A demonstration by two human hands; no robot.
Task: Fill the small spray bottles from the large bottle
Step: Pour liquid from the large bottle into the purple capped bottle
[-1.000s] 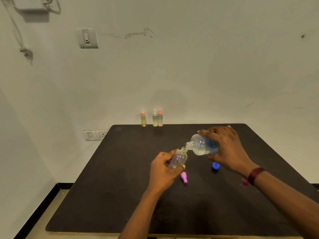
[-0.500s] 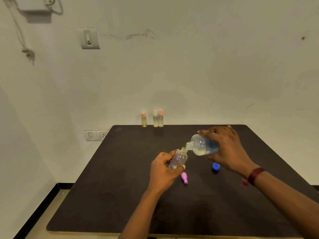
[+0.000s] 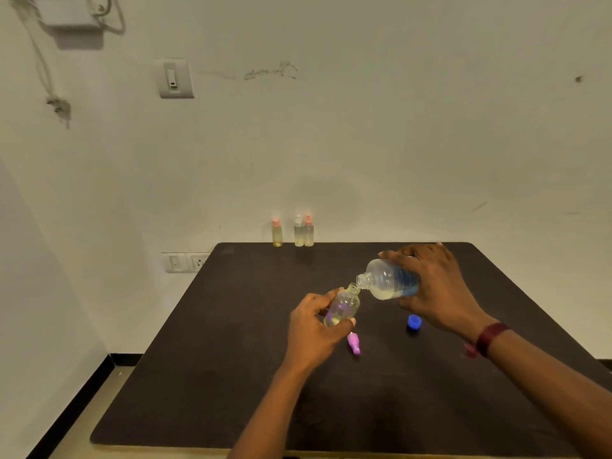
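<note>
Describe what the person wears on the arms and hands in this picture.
No sleeves or gloves are in view: the left hand and the right hand are both uncovered. A dark red band sits around the right wrist.

A blue cap (image 3: 414, 321) and a pink nozzle (image 3: 353, 342) are seen on the dark table (image 3: 198, 376); the clear bottle (image 3: 382, 281) is marked with a blue label (image 3: 406, 282).

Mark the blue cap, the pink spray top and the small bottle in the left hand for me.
blue cap (image 3: 414, 321), head view, on its top face.
pink spray top (image 3: 353, 343), head view, middle of its body.
small bottle (image 3: 344, 306), head view, its clear belly.
</note>
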